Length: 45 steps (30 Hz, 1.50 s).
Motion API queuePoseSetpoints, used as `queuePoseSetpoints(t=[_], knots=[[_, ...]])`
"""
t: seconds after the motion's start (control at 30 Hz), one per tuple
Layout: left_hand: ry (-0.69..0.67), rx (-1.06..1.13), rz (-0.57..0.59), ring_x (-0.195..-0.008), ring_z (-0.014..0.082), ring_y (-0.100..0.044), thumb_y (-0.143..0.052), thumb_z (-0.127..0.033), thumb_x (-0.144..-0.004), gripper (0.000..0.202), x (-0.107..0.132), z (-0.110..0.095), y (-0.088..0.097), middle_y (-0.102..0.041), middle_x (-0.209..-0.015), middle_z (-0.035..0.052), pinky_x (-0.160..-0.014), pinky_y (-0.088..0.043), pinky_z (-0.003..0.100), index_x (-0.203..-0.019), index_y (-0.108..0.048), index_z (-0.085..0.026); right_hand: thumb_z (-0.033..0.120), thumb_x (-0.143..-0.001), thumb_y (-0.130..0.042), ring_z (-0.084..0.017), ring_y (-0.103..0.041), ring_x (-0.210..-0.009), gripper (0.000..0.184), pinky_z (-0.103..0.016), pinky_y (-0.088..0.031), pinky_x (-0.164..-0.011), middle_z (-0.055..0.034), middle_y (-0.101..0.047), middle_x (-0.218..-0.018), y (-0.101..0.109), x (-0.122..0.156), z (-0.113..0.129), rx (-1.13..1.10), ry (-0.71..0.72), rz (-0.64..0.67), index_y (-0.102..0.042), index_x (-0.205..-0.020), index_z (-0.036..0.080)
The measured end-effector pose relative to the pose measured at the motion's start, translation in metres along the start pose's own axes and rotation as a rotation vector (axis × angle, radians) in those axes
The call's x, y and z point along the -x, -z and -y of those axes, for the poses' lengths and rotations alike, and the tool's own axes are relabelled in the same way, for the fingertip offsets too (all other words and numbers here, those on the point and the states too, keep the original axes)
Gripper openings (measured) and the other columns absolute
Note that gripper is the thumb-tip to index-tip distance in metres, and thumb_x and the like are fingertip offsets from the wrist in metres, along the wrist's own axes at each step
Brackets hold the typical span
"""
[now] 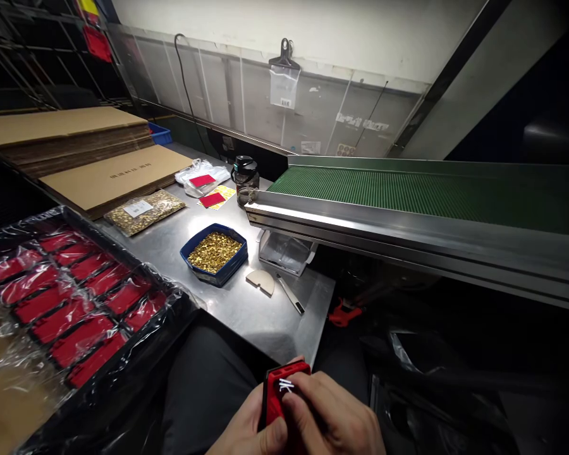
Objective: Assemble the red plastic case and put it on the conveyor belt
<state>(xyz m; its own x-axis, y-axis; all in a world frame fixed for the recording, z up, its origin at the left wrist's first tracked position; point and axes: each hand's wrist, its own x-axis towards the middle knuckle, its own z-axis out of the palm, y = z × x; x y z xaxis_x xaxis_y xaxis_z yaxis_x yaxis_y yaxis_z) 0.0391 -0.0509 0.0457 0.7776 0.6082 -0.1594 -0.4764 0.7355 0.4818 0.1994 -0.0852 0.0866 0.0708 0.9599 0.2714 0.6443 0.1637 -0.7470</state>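
Both of my hands hold a small red plastic part (281, 390) with white markings, low in front of me over my lap. My left hand (249, 428) cups it from the left, thumb on its face. My right hand (334, 417) grips it from the right, fingers curled over its top edge. On the steel table (270, 319) a blue tray (214, 253) is filled with small gold pieces. At the left a black tray (83, 309) under clear plastic film carries rows of red parts.
A green conveyor belt (408, 189) runs off to the right behind a steel rail. Stacked cardboard sheets (90, 155), a bag of gold pieces (145, 211), red cards (212, 200), a dark jar (245, 178), a clear container (286, 251) and a small tool (290, 294) lie around.
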Motion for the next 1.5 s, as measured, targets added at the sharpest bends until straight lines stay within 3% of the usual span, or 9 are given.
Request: queuePoseSetpoints(t=[0.17,0.33,0.43,0.6,0.83,0.97,1.2,1.3,1.5], knots=[[0.003,0.038,-0.092,-0.136,0.0386,-0.056,-0.08,-0.043,-0.086,0.065,0.0,0.005,0.003,-0.067,-0.136,0.0149,-0.12,-0.031,0.055,-0.145,-0.058,-0.025,0.036,-0.099,-0.061,-0.018,-0.074,-0.08,0.018,-0.022,-0.056,-0.071,-0.0024,-0.077,-0.091,0.015,-0.005,-0.007,-0.259,-0.205,0.13,-0.077,-0.102,0.029],[0.072,0.149,-0.167,-0.122,0.0375,-0.067,-0.073,-0.044,-0.09,0.06,0.003,0.004,0.006,-0.072,-0.128,0.017,-0.098,-0.052,0.044,-0.144,-0.06,-0.022,0.057,-0.098,-0.057,-0.022,-0.074,-0.082,0.042,-0.025,-0.058,-0.069,-0.008,-0.077,-0.096,0.016,-0.01,-0.06,-0.269,-0.549,-0.115,-0.066,-0.116,0.021],[0.103,0.234,-0.112,-0.111,0.0378,-0.072,-0.069,-0.048,-0.092,0.054,0.003,0.0,0.007,-0.076,-0.119,0.0187,-0.095,-0.054,0.045,-0.137,-0.067,-0.018,0.056,-0.101,-0.047,-0.021,-0.073,-0.084,0.041,-0.027,-0.055,-0.072,-0.0069,-0.076,-0.097,-0.01,-0.014,-0.095,-0.098,-0.547,-0.107,-0.059,-0.121,0.022],[0.161,0.312,-0.01,-0.105,0.041,-0.074,-0.064,-0.065,-0.089,0.07,0.002,-0.004,0.009,-0.077,-0.112,0.0225,-0.108,-0.046,0.054,-0.131,-0.07,-0.009,0.04,-0.09,-0.061,-0.02,-0.066,-0.062,0.014,-0.026,-0.039,-0.057,0.0011,-0.068,-0.074,-0.048,-0.011,-0.123,0.07,-0.539,0.055,-0.062,-0.092,0.026],[0.095,0.32,-0.016,-0.104,0.0328,-0.075,-0.065,-0.064,-0.091,0.066,-0.002,-0.006,0.014,-0.079,-0.114,0.0171,-0.1,-0.054,0.04,-0.131,-0.071,-0.012,0.053,-0.103,-0.045,-0.023,-0.07,-0.07,0.031,-0.029,-0.047,-0.063,0.0003,-0.07,-0.076,-0.044,-0.001,-0.121,0.13,-0.484,0.081,-0.06,-0.109,0.027],[0.072,0.419,-0.006,-0.107,0.0307,-0.074,-0.062,-0.067,-0.092,0.071,-0.013,-0.003,0.021,-0.073,-0.128,0.0187,-0.094,-0.059,0.038,-0.135,-0.067,-0.01,0.043,-0.103,-0.048,-0.025,-0.068,-0.097,0.024,-0.035,-0.051,-0.084,-0.0058,-0.071,-0.105,-0.049,-0.006,-0.118,0.175,-0.39,0.052,-0.065,-0.106,0.025],[0.134,0.504,-0.01,-0.095,0.022,-0.077,-0.058,-0.07,-0.093,0.079,-0.018,-0.008,0.036,-0.071,-0.131,0.0208,-0.083,-0.06,0.028,-0.137,-0.063,-0.004,0.028,-0.095,-0.062,-0.031,-0.063,-0.112,0.025,-0.048,-0.047,-0.101,-0.0082,-0.068,-0.117,-0.075,-0.027,-0.116,0.229,-0.274,0.03,-0.067,-0.119,0.027],[0.116,0.469,0.033,-0.103,0.0235,-0.075,-0.052,-0.068,-0.097,0.076,-0.015,-0.013,0.039,-0.066,-0.141,0.0199,-0.089,-0.059,0.033,-0.144,-0.058,-0.009,0.026,-0.093,-0.063,-0.034,-0.059,-0.124,0.038,-0.052,-0.044,-0.108,-0.0105,-0.064,-0.131,-0.081,-0.024,-0.118,0.237,-0.26,0.006,-0.063,-0.131,0.027],[-0.041,0.417,0.054,-0.123,0.0327,-0.067,-0.051,-0.071,-0.095,0.077,-0.011,-0.013,0.041,-0.062,-0.146,0.0153,-0.108,-0.052,0.049,-0.142,-0.061,-0.011,0.033,-0.103,-0.048,-0.027,-0.065,-0.118,0.029,-0.04,-0.054,-0.1,-0.0104,-0.065,-0.126,-0.071,0.002,-0.124,0.211,-0.288,-0.06,-0.061,-0.127,0.024]])
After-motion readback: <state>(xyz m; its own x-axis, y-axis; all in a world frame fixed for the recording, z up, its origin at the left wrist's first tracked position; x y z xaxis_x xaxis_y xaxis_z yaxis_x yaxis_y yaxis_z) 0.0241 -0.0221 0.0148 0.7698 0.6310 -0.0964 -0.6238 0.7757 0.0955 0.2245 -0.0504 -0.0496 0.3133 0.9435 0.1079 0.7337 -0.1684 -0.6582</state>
